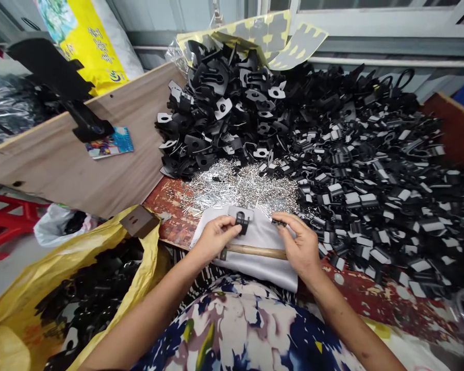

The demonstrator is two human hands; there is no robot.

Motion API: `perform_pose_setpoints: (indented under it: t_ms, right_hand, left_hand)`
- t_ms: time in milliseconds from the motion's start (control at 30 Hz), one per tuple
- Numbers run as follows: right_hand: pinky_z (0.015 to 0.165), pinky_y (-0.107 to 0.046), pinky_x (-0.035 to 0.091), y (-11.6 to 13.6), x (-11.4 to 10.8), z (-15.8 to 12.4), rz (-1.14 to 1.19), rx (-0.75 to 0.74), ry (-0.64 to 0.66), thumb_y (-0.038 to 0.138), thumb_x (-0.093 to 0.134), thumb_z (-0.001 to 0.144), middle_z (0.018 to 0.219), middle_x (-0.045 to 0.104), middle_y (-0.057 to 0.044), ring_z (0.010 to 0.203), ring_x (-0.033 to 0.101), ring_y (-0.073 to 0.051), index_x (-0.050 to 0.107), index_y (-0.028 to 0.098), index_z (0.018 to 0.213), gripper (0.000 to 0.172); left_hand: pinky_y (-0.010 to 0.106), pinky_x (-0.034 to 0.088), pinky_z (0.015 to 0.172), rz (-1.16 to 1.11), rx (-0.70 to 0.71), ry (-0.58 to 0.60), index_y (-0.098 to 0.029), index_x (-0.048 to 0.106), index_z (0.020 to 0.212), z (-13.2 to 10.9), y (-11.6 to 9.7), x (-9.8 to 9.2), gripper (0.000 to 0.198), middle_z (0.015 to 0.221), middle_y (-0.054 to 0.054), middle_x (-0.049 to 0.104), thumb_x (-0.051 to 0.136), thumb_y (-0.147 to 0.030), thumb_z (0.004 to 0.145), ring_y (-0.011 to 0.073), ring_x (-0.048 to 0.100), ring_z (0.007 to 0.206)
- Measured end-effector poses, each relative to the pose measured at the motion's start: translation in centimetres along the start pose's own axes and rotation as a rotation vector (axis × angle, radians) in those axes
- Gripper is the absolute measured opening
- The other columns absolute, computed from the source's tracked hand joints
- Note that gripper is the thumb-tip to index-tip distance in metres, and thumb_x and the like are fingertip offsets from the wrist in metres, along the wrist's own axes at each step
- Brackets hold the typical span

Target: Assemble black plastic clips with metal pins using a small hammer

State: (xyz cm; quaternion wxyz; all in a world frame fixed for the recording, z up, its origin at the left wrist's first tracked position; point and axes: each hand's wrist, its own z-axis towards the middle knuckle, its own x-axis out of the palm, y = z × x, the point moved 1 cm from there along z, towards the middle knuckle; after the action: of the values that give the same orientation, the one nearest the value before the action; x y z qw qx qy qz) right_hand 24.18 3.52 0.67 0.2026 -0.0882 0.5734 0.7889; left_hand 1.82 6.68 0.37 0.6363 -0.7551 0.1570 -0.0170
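Observation:
My left hand (218, 236) pinches a black plastic clip (242, 222) with a grey pad on its back, over a grey cloth (212, 216). To the right, my right hand (299, 242) has a small black plastic part (278, 222) between thumb and fingers. The two pieces are apart. Below both hands a wooden-handled tool (255, 251) lies across the cloth, its right end under my right hand; I cannot make out its head. Just beyond the cloth spreads a heap of shiny metal pins (247, 185).
Black clip parts with grey pads (212, 77) are piled at the back. Smaller black parts (371, 196) cover the right side. A yellow bag (153, 247) of black pieces stands at lower left, a brown block (139, 221) at its rim. A wooden board (135, 108) borders the left.

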Motion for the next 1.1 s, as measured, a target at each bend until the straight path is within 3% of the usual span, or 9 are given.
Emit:
perform_pose_setpoints:
  t_ms: [167,300,467,600,667,800,900,1000,1100]
  right_hand:
    - [0.119,-0.059,0.032,1.9,1.9,0.5,-0.085,-0.221,0.084,0.015,0.055,0.090,0.093,0.075,-0.001,0.095,0.067,-0.026,0.076,0.033,0.109,0.034]
    - [0.122,-0.063,0.024,2.2,3.2,0.3,-0.048,-0.206,0.123,0.016,0.054,0.092,0.093,0.076,0.000,0.095,0.067,-0.025,0.075,0.035,0.109,0.033]
    - [0.122,-0.063,0.024,2.6,3.4,-0.1,-0.044,-0.195,0.135,0.015,0.055,0.092,0.093,0.076,0.001,0.094,0.068,-0.026,0.076,0.037,0.113,0.037]
    - [0.125,-0.066,0.015,3.2,3.6,-0.5,-0.063,-0.234,0.154,0.013,0.059,0.088,0.097,0.077,0.000,0.100,0.067,-0.029,0.074,0.040,0.122,0.046]
    - [0.125,-0.066,0.019,3.3,3.8,-0.8,-0.014,-0.215,0.204,0.014,0.059,0.089,0.099,0.076,-0.001,0.100,0.068,-0.028,0.073,0.039,0.124,0.045]
    - [0.107,-0.052,0.049,3.2,4.3,-0.7,0.245,0.001,0.336,0.017,0.055,0.092,0.108,0.076,-0.004,0.102,0.069,-0.024,0.076,0.031,0.119,0.036]
    - [0.095,-0.044,0.057,2.6,4.8,1.2,0.385,0.110,0.552,0.020,0.058,0.091,0.112,0.076,-0.004,0.104,0.070,-0.022,0.077,0.029,0.116,0.033]
    - [0.095,-0.046,0.056,1.2,5.7,4.6,0.239,0.033,0.677,0.012,0.053,0.090,0.108,0.078,-0.002,0.100,0.071,-0.022,0.079,0.030,0.110,0.038]
    - [0.101,-0.054,0.050,-0.7,6.7,7.1,-0.146,-0.172,0.514,0.001,0.049,0.087,0.119,0.075,-0.006,0.112,0.065,-0.026,0.078,0.027,0.114,0.047]
  left_hand:
    - [0.032,0.062,0.075,-0.391,-0.027,0.196,-0.018,0.072,0.083,-2.7,-1.7,1.5,0.024,0.105,0.005,0.051,0.079,-0.041,0.081,0.0169,0.060,0.088]
    - [0.029,0.062,0.073,-0.467,-0.014,0.173,-0.018,0.075,0.089,-2.9,-2.0,2.2,0.022,0.106,0.005,0.057,0.079,-0.039,0.083,0.0148,0.061,0.082]
    - [0.028,0.062,0.070,-0.513,-0.062,0.145,-0.018,0.077,0.086,-3.2,-1.6,1.7,0.023,0.104,0.005,0.060,0.081,-0.040,0.082,0.0138,0.064,0.077]
    - [0.027,0.063,0.070,-0.542,-0.048,0.106,-0.018,0.080,0.090,-3.6,-1.3,1.3,0.022,0.103,0.005,0.059,0.081,-0.039,0.083,0.0130,0.065,0.076]
    - [0.027,0.064,0.068,-0.510,-0.014,0.086,-0.018,0.079,0.085,-3.6,-1.4,0.9,0.022,0.104,0.005,0.056,0.081,-0.039,0.081,0.0129,0.063,0.076]
    - [0.025,0.063,0.062,-0.310,0.035,0.046,-0.018,0.079,0.077,-3.6,-1.7,-0.4,0.023,0.122,0.012,0.056,0.080,-0.041,0.081,0.0247,0.063,0.101]
    - [0.025,0.059,0.058,-0.222,0.072,0.027,-0.019,0.079,0.075,-3.9,-1.4,-1.9,0.021,0.135,0.013,0.058,0.077,-0.038,0.083,0.0279,0.064,0.107]
    - [0.025,0.057,0.058,-0.312,0.014,-0.023,-0.020,0.079,0.083,-4.5,-0.2,-3.3,0.015,0.112,0.008,0.068,0.078,-0.035,0.082,0.0151,0.065,0.073]
    - [0.024,0.058,0.064,-0.437,-0.095,-0.117,-0.019,0.076,0.083,-5.3,1.2,-4.3,0.021,0.084,0.001,0.066,0.083,-0.037,0.078,0.0104,0.062,0.063]
